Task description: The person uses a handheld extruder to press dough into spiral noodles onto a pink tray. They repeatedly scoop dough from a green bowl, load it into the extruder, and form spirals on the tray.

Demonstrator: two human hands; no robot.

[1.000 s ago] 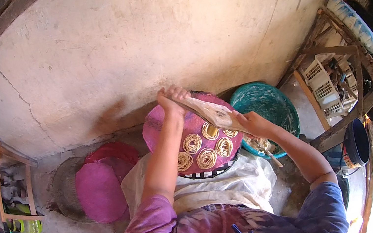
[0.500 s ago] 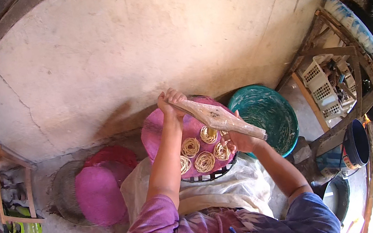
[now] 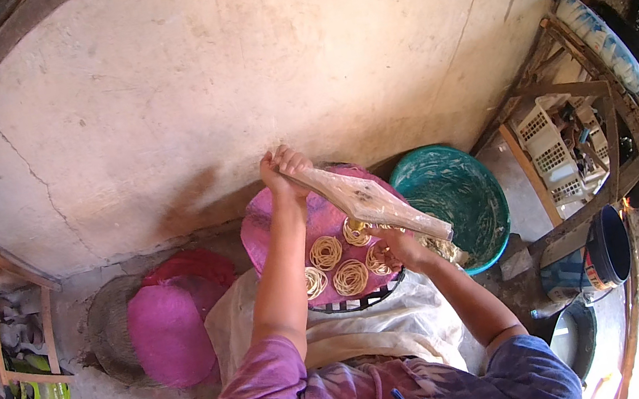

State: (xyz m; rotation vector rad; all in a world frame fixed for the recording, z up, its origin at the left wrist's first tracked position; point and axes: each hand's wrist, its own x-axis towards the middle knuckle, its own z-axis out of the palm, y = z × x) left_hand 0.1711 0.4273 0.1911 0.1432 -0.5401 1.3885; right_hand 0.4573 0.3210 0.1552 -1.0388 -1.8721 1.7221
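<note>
My left hand (image 3: 286, 173) is wrapped round the far left end of a long pale wooden press (image 3: 366, 198), held slanting above a pink round mat (image 3: 259, 219). Several coils of pale noodle-like strands (image 3: 351, 277) lie on the mat. Under the press's right arm, my right hand (image 3: 401, 247) has its fingers curled in beside the rightmost coils; the press partly hides them, and what they hold cannot be made out. One coil (image 3: 355, 232) sits right below the middle of the press, partly covered by it.
A green tub (image 3: 479, 210) holding pale dough (image 3: 444, 250) stands right of the mat. Pink round mats (image 3: 171, 337) lie on the floor to the left. A pale cloth (image 3: 344, 340) covers my lap. Farther right are a dark bucket (image 3: 602, 252) and a wooden rack (image 3: 535, 161).
My right hand has moved left and its fingers have gone from the press's upper edge to beneath it. Dough in the tub is now visible. The press has shifted slightly left.
</note>
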